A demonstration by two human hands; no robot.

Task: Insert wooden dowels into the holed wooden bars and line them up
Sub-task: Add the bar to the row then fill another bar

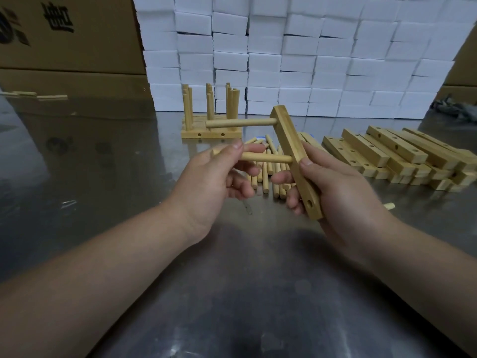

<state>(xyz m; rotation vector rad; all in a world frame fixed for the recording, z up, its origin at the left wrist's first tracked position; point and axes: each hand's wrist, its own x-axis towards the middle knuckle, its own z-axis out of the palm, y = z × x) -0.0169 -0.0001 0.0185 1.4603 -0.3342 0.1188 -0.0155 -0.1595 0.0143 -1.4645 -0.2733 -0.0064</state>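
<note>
my right hand [343, 195] gripped a holed bar [296, 161] above the steel table [232, 293], one dowel [241, 123] already seated, while my left hand [216, 177] pinched a second dowel [268, 158] at the middle hole. finished bars [211, 130] stood lined up behind; i judged much left, with loose dowels [268, 174] and bare bars [397, 153] waiting.

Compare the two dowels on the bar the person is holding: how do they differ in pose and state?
The upper dowel stands free of any hand, seated in the bar; the lower dowel is pinched by the left hand as it meets the bar's middle. The upper one sits near the bar's far end. Both point leftward, alike in wood and thickness. The right hand grips the bar.
</note>
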